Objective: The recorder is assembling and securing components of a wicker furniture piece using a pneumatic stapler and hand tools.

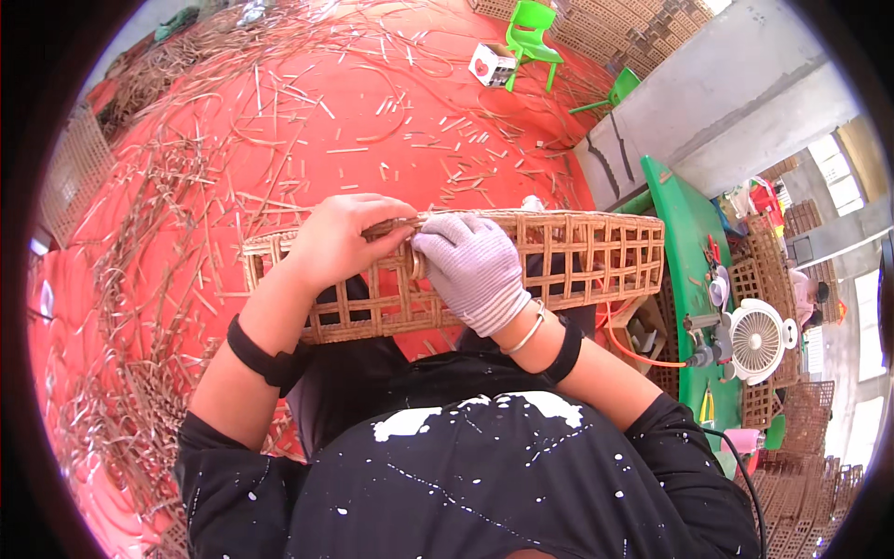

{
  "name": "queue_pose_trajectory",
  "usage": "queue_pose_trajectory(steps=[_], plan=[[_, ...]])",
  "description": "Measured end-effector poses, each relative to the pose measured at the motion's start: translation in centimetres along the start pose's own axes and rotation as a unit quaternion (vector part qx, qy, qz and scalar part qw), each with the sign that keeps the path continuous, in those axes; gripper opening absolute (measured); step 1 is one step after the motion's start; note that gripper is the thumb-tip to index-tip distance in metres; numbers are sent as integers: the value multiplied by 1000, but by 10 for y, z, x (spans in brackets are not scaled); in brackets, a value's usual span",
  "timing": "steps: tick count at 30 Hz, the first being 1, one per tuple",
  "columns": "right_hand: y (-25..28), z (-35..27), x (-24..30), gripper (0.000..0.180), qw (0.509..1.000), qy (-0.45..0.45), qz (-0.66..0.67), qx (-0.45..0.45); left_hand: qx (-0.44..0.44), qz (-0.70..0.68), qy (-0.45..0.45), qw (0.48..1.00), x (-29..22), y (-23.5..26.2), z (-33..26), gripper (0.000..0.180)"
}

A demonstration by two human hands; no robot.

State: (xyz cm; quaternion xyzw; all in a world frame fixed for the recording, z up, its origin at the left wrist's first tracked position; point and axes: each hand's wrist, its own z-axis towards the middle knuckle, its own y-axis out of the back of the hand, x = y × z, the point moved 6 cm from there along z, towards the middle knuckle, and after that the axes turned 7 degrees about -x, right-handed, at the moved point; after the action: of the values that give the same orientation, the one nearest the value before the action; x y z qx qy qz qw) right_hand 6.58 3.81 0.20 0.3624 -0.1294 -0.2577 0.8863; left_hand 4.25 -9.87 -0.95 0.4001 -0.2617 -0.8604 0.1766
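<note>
A rectangular woven rattan basket [596, 252] with an open lattice side rests across my lap, its long rim facing up. My left hand [340, 238], bare, grips the basket's top rim near the middle. My right hand [470, 265] wears a light grey knit glove and a bangle; it presses against the rim right beside the left hand, fingers curled on a rattan strip there. Both forearms come in from below over my dark, paint-spotted top.
Rattan offcuts and strips litter the red floor [307, 121]. A green table [684, 242] at right carries tools and a small white fan [756, 340]. Stacks of woven baskets [801, 475] stand at right. A green plastic chair [531, 33] stands far off.
</note>
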Motion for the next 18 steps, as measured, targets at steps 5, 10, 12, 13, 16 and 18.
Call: queue_pose_trajectory(steps=[5, 10, 12, 13, 16, 18], plan=[[4, -7, -2, 18, 1000, -14, 23, -16, -19, 40, -41, 998, -8, -1, 0, 19], [8, -11, 2, 27, 999, -28, 12, 42, -39, 59, -23, 997, -12, 0, -2, 26], [10, -15, 3, 30, 998, -42, 28, 48, -55, 86, -42, 994, -13, -1, -3, 28], [10, -17, 3, 33, 996, -52, 46, 56, -74, 113, -59, 989, -15, 1, -4, 31], [18, -20, -2, 40, 993, -58, 78, 62, -72, 135, -67, 986, -16, -2, -5, 32], [27, -26, -8, 41, 987, -71, 129, 71, -67, 153, -67, 984, -13, -7, -4, 32]])
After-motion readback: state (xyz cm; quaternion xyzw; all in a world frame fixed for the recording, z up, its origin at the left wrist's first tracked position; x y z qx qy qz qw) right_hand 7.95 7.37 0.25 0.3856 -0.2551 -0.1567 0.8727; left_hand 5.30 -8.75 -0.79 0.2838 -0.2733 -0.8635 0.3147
